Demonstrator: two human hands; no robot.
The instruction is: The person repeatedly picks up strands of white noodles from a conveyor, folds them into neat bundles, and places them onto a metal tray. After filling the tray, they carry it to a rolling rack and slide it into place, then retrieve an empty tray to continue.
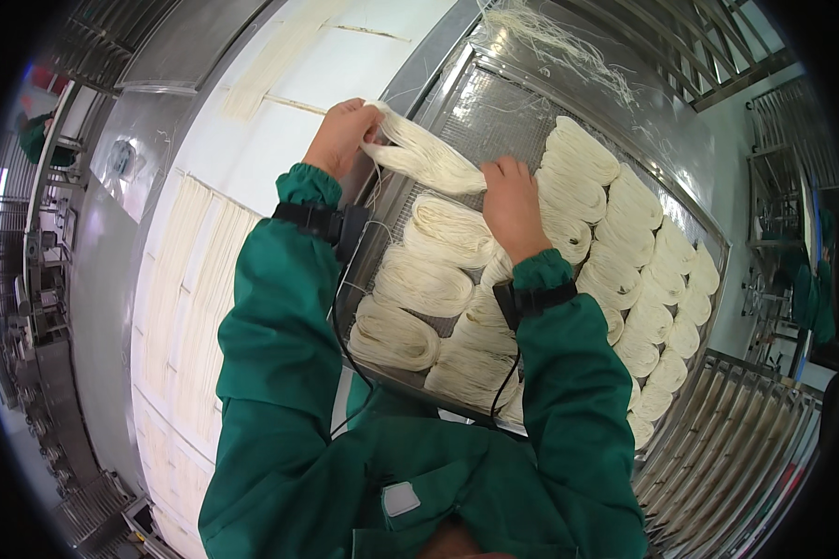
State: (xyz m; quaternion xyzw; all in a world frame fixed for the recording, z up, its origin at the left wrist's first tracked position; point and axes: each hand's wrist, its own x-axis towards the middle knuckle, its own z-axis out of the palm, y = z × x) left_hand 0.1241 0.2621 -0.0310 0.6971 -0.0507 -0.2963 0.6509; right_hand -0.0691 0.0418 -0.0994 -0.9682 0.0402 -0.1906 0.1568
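My left hand (342, 136) grips one end of a folded bundle of pale raw noodles (429, 156), and my right hand (511, 207) presses on its other end. The bundle hangs just above the far left corner of a metal mesh tray (494, 112). Several coiled noodle bundles (438, 238) lie in rows across the tray, below and to the right of my hands. Both arms wear green sleeves with black wrist straps.
A white conveyor belt (205, 289) carrying long noodle strands runs on the left. Loose noodle scraps (559, 42) lie beyond the tray. Stacked metal racks (746, 447) stand at lower right. Another person in green (816, 289) stands at far right.
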